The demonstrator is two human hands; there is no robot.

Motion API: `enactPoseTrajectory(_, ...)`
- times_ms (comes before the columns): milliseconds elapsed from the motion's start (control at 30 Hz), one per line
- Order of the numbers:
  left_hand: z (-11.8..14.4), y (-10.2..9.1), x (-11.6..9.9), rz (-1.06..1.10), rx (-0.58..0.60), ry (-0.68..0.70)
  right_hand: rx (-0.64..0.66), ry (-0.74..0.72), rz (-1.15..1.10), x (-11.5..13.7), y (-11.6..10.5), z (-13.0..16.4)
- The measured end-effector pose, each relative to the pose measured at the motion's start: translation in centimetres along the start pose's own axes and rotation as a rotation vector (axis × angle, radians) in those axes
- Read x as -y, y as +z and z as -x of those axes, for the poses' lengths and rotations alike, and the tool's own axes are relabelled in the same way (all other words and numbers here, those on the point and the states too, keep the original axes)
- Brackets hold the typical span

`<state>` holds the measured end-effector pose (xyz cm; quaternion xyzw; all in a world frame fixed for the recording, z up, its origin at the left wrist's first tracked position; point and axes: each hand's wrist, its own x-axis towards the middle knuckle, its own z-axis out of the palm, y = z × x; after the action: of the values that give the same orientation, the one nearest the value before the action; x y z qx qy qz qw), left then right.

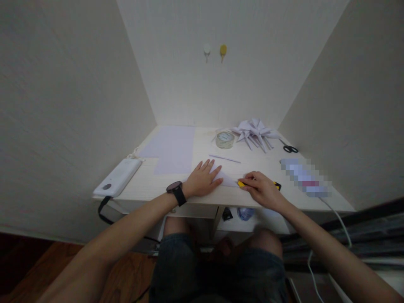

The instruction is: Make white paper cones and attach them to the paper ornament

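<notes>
My left hand [203, 179] lies flat, fingers spread, pressing a folded white paper piece [227, 179] onto the white desk [148, 191]. A black watch sits on that wrist. My right hand [261, 188] grips a yellow-and-black utility knife [242, 184], its yellow tip touching the pointed right end of the paper. A thin paper strip [224, 158] lies just beyond my hands.
A lilac paper sheet [175, 149] lies at the left-centre. A white power bank [118, 177] sits at the left edge. A tape roll [225, 139], folded paper shapes [254, 131] and black scissors [289, 148] are at the back. A blurred object with a cable [305, 178] lies right.
</notes>
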<state>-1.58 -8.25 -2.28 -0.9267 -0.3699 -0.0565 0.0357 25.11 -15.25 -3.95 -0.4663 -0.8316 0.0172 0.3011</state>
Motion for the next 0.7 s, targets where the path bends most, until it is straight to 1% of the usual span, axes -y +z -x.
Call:
enactPoseTrajectory(167,0.0,0.0,0.0,0.006,0.005,0.0,0.012,-0.006,-0.029,-0.8,0.1,-0.4)
enactPoseTrajectory(533,-0.1,0.0,0.0,0.016,0.014,0.008,-0.001,-0.042,-0.066,-1.1,0.0,-0.6)
enactPoseTrajectory(700,-0.1,0.2,0.1,0.03,-0.01,0.012,0.015,-0.061,-0.079,-1.8,-0.2,-0.6)
